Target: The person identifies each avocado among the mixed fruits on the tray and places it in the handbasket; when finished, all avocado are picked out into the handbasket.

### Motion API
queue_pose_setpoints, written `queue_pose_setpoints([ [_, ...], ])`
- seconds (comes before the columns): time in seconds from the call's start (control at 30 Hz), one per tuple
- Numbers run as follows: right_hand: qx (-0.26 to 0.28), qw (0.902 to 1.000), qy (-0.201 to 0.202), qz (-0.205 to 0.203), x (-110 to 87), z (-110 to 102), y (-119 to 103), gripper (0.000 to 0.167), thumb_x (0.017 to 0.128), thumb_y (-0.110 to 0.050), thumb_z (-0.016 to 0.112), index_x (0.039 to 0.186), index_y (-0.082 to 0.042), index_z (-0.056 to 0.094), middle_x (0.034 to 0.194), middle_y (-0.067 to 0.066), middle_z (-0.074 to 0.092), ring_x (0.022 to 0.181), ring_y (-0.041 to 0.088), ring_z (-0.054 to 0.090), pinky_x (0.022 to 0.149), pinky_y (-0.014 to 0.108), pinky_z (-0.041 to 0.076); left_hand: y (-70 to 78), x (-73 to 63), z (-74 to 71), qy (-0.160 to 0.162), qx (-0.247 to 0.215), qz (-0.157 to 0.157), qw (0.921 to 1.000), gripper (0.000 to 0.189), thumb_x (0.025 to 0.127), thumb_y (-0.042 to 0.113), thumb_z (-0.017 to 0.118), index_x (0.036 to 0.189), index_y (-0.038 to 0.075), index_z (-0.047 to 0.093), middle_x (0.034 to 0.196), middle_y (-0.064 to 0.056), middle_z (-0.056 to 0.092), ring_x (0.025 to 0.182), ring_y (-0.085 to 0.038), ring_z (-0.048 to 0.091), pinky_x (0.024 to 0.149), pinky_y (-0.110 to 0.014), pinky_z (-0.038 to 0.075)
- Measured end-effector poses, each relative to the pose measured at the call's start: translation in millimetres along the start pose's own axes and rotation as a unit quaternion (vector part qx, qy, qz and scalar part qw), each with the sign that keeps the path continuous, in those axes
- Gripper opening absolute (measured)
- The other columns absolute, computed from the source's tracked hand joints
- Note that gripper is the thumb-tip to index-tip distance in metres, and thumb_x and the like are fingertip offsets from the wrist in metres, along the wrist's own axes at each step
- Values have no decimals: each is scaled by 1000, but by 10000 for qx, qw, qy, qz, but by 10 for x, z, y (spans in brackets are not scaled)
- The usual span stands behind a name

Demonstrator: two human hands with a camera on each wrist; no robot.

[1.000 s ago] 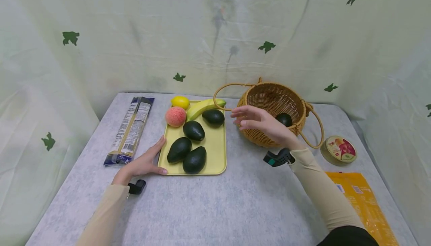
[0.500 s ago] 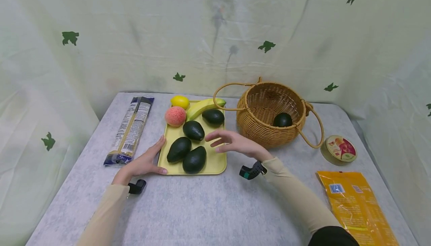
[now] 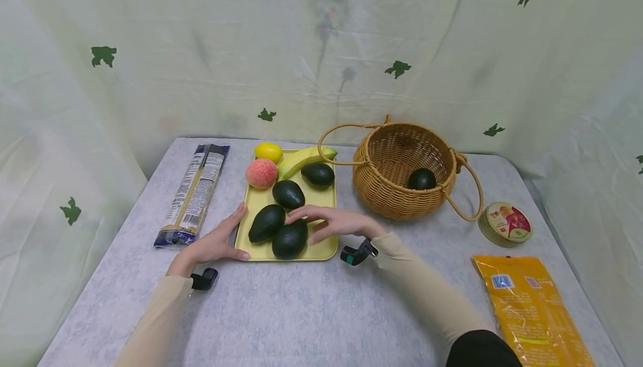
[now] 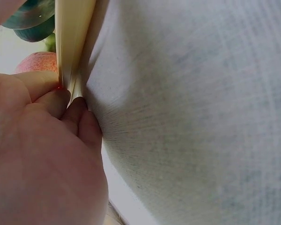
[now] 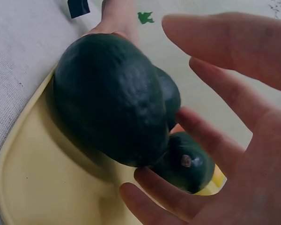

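A yellow tray (image 3: 321,247) bears several dark green avocados, a banana (image 3: 301,160), a peach (image 3: 261,173) and a lemon (image 3: 268,151). My left hand (image 3: 216,244) rests at the tray's near left corner, thumb spread from the fingers. In the left wrist view its fingertips (image 4: 61,99) touch the tray's side wall. My right hand (image 3: 336,223) hovers over the tray's right part, fingers spread and holding nothing. Closest to it is the front avocado (image 3: 290,240), which looms large (image 5: 110,98) in the right wrist view, apart from the thumb.
Right of the tray stands a wicker basket (image 3: 387,197) with an avocado (image 3: 422,179) inside; one handle loop reaches over the banana. A round tin (image 3: 504,224) and an orange packet (image 3: 532,305) lie further right. At left lies a long blue-and-gold packet (image 3: 193,197).
My right hand has moved from the basket leftward and nearer, to beside the front avocado. The left hand, the tray and the fruit have stayed in place.
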State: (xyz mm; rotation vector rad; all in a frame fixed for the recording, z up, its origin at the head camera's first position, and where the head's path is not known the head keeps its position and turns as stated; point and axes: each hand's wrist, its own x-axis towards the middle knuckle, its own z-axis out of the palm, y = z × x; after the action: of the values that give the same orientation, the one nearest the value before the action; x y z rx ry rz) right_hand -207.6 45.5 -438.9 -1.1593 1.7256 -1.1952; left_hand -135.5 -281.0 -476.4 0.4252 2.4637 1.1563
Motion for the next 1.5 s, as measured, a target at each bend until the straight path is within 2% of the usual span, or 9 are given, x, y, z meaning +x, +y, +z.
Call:
queue_pose_setpoints([
  [0.13, -252, 9995, -172, 51, 75, 32, 29, 53, 89, -12, 68, 139, -16, 51, 149, 2, 34, 134, 7, 30, 103, 40, 37, 2, 3, -2, 11, 26, 8, 10000, 116, 75, 28, 82, 153, 1, 1, 158, -16, -9, 142, -40, -6, 109, -62, 2],
  [0.27, -498, 9985, -239, 57, 132, 59, 31, 51, 87, -16, 70, 136, -18, 54, 147, 2, 35, 133, 7, 28, 100, 35, 39, 16, 1, -4, 18, 27, 9, 10000, 116, 75, 28, 82, 152, 1, 1, 158, -17, -9, 142, -40, -6, 109, -62, 2],
  [0.4, -608, 9977, -271, 109, 164, 83, 25, 48, 87, -17, 71, 133, -18, 57, 143, 1, 35, 129, 7, 30, 98, 34, 40, 28, -6, -4, 23, 15, -27, 10000, 116, 75, 28, 82, 152, 1, 1, 158, -17, -9, 142, -41, -6, 109, -62, 2],
  [0.6, -786, 9964, -217, 226, 161, 95, 15, 48, 85, -12, 71, 131, -19, 59, 129, -5, 44, 118, 8, 38, 100, 28, 35, 51, -30, -3, 41, -73, 41, 10000, 116, 74, 25, 83, 152, -1, 1, 158, -19, -8, 141, -42, -6, 108, -64, 2],
  [0.83, -719, 9969, -123, 296, 92, 91, 59, 46, 87, -18, 71, 131, -21, 56, 132, -9, 49, 124, 5, 41, 105, 26, 30, 24, -37, 12, 87, -85, 66, 9999, 116, 74, 24, 83, 152, -1, 2, 157, -20, -7, 141, -43, -6, 108, -63, 2],
  [1.03, -234, 9990, 222, 309, -56, 70, 67, 45, 91, -24, 66, 133, -23, 51, 134, -11, 49, 127, 9, 41, 106, 31, 31, 2, -32, 28, 74, -86, 113, 9999, 116, 73, 25, 83, 152, -2, 2, 157, -21, -8, 141, -43, -6, 108, -63, 2],
  [1.2, 127, 9963, 694, 500, -261, -18, -38, 47, 93, -30, 63, 137, -26, 48, 138, -9, 45, 129, 15, 38, 104, 40, 32, 5, -23, 32, 77, -75, 75, 9999, 117, 74, 27, 83, 152, -1, 1, 157, -20, -8, 141, -42, -6, 109, -62, 2],
  [1.37, 618, 9874, 1298, 659, -467, -132, -171, 47, 92, -33, 63, 136, -26, 48, 135, 3, 46, 124, 21, 41, 100, 44, 35, 23, -25, 21, 93, -50, 69, 9999, 116, 73, 25, 84, 152, -1, 2, 157, -21, -8, 141, -43, -6, 109, -62, 2],
  [1.5, 1055, 9779, 1726, 529, -623, -225, -316, 43, 95, -28, 60, 136, -23, 46, 136, 8, 47, 120, 25, 47, 96, 43, 40, 42, -34, 20, 110, -80, 49, 9999, 116, 73, 23, 84, 152, -1, 3, 157, -21, -7, 141, -43, -6, 109, -62, 2],
])
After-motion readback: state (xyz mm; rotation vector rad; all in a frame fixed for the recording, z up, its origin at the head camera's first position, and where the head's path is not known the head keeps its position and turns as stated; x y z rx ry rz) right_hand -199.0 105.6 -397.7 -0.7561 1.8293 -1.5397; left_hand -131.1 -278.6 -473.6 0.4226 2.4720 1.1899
